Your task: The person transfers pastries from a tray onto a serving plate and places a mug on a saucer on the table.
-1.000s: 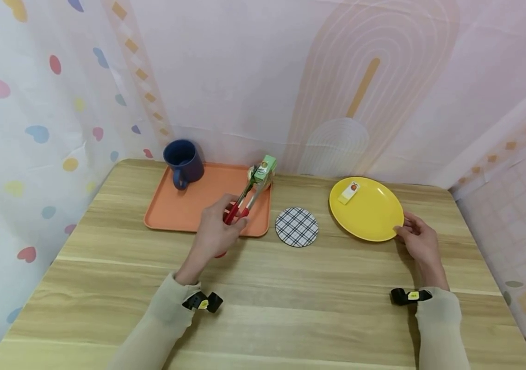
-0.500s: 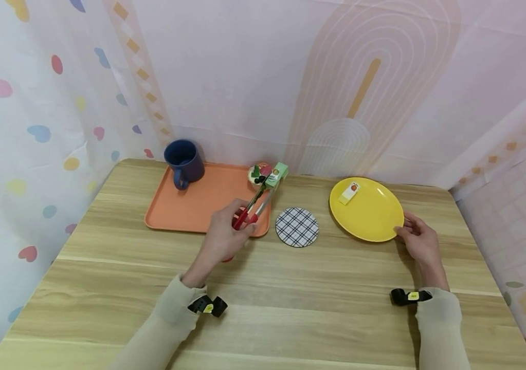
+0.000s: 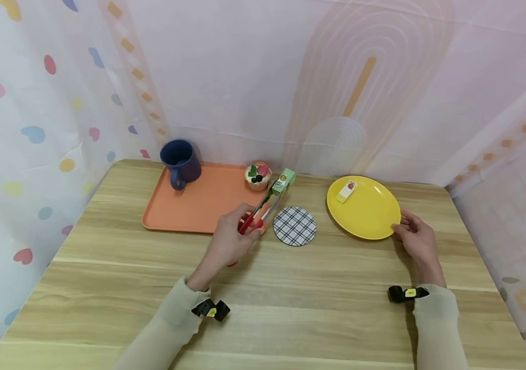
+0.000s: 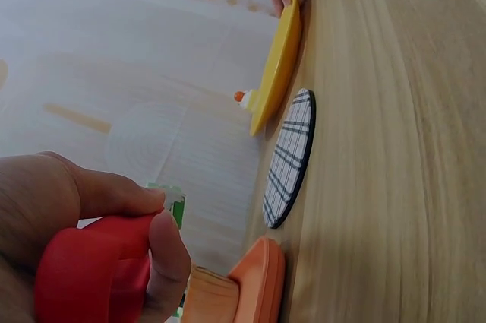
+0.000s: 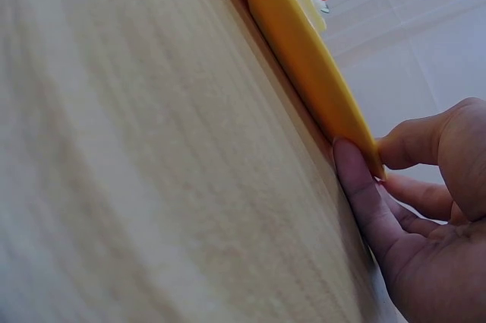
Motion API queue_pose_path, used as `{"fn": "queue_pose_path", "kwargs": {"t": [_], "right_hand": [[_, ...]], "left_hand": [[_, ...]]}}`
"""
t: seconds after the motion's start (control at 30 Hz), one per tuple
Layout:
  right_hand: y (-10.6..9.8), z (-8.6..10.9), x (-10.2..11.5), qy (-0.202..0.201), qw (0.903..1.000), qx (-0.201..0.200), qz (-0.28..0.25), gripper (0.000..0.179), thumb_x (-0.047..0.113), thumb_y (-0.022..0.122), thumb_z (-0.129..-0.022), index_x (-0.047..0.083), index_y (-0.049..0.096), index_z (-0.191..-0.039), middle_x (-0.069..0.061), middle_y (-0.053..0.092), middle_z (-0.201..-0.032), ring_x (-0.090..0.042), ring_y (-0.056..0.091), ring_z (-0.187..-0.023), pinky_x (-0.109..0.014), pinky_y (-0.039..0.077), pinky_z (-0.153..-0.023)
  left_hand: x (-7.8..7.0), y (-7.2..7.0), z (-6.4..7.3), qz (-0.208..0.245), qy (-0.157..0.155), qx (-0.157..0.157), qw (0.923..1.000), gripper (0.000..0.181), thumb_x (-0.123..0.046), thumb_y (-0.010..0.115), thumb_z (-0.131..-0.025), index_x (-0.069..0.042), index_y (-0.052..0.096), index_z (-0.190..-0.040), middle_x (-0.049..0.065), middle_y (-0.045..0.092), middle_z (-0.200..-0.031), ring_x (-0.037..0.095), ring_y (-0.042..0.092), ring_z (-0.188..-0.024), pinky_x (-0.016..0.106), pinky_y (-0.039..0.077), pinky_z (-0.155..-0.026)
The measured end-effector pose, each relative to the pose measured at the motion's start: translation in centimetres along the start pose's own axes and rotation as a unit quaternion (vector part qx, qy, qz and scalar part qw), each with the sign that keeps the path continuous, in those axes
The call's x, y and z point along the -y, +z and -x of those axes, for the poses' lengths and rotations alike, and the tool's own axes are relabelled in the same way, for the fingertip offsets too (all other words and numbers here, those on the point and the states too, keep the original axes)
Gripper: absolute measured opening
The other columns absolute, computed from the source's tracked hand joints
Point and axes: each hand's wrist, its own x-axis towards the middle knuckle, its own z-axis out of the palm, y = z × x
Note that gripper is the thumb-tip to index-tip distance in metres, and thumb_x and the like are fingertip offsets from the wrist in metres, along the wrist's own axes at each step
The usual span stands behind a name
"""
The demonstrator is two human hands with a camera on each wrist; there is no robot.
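My left hand [image 3: 231, 239] grips red-handled tongs [image 3: 246, 224] above the tray's right front corner. Between the tong tips is a small green cake slice [image 3: 284, 181], held up just right of the tray, beyond the coaster. In the left wrist view, the thumb and a finger close round the red handle, and the slice is mostly hidden. My right hand [image 3: 416, 237] pinches the right rim of a yellow plate [image 3: 369, 218], which the right wrist view shows between thumb and fingers. A pale yellow cake slice [image 3: 347, 191] with an orange-red topping lies on the plate.
An orange tray [image 3: 188, 208] bears a dark blue mug [image 3: 181, 164] at its back left and a fruit-topped cupcake [image 3: 258, 177] at its back right. A round checked coaster [image 3: 294, 226] lies between tray and plate. A patterned curtain [image 3: 244, 92] hangs behind the wooden table.
My left hand has moved right with the tongs and green cake slice, from over the cupcake to beyond the tray's right edge. The cupcake now shows fully. My right hand stays on the plate.
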Motion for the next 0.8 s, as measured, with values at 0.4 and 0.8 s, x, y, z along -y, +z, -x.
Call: {"fn": "queue_pose_path", "kwargs": {"t": [0.4, 0.8], "right_hand": [[0.0, 0.0, 0.3, 0.0, 1.0, -0.005, 0.0, 0.058, 0.013, 0.061, -0.102, 0.006, 0.041, -0.156, 0.004, 0.055, -0.119, 0.006, 0.056, -0.091, -0.013, 0.054, -0.075], [-0.2, 0.0, 0.1, 0.006, 1.0, -0.004, 0.001, 0.059, 0.012, 0.06, -0.102, 0.007, 0.04, -0.157, 0.005, 0.055, -0.119, 0.005, 0.056, -0.093, -0.013, 0.055, -0.076]], "left_hand": [[-0.6, 0.8, -0.1, -0.009, 0.018, 0.014, 0.9997, 0.041, -0.01, 0.081, -0.087, -0.007, 0.063, -0.123, 0.012, 0.067, -0.09, 0.017, 0.052, -0.069, 0.024, 0.041, -0.055], [-1.7, 2.4, -0.7, -0.006, 0.024, 0.033, 0.9992, 0.043, -0.01, 0.08, -0.087, -0.004, 0.063, -0.127, 0.007, 0.065, -0.086, 0.014, 0.049, -0.067, 0.024, 0.038, -0.055]]}}
